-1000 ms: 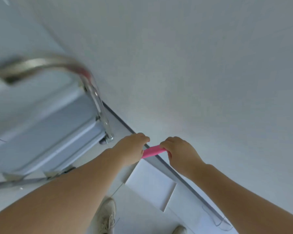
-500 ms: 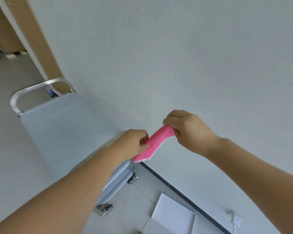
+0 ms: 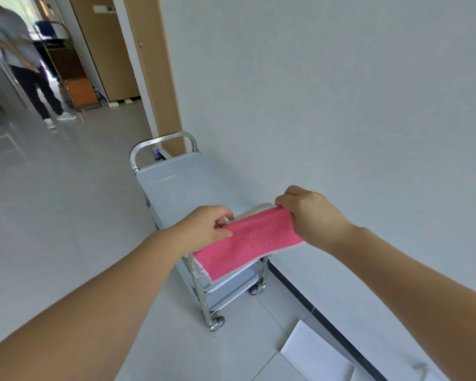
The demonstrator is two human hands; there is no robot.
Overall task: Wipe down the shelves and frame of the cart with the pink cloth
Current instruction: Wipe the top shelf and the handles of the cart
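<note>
The pink cloth hangs spread out between both hands, above the near end of the cart. My left hand pinches its left top corner and my right hand pinches its right top corner. The grey cart stands along the white wall, with a flat top shelf, lower shelves, castor wheels and a metal handle at each end. The cloth hides most of the near handle.
A white wall runs along the cart's right side. A white sheet lies on the tiled floor by the baseboard. A wooden door frame stands beyond the cart. A person walks at far left beside another trolley.
The view has risen from low beside the cart to above its near end. The cloth, bunched between my hands before, is now pulled open into a flat sheet.
</note>
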